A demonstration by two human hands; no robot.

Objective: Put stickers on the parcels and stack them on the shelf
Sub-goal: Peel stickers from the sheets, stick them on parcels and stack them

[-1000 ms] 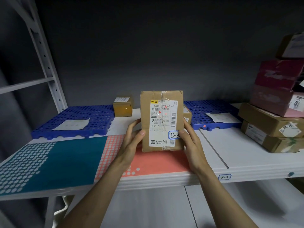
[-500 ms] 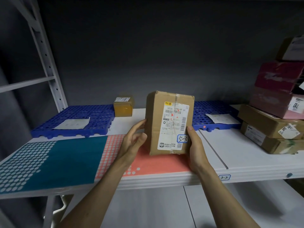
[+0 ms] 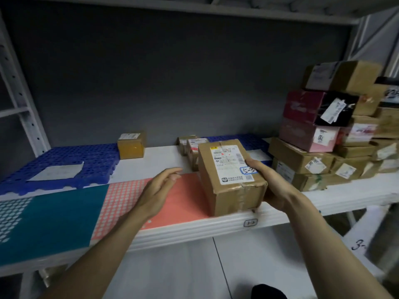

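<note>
Cardboard parcel [image 3: 232,174] sits in my right hand [image 3: 273,186], thumb pressed on top next to the handwritten 5-3 sticker [image 3: 248,170], fingers wrapped under its right side. It hangs tilted over the front edge of the white shelf [image 3: 345,194], above the coral dotted mat [image 3: 172,199], and I cannot tell whether its lower corner touches the board. My left hand [image 3: 160,186] hovers just beside the parcel, fingers loosely curled, holding nothing. Since the sticker is already on, I judge this as the stacking step. To the right stands the stack of parcels [image 3: 336,130], brown and pink boxes piled several high; two small boxes [image 3: 191,147] sit just behind the one I carry. Next I would need to swing the parcel right, pick a flat spot on or beside that pile, and set it down square so nothing leans.
</note>
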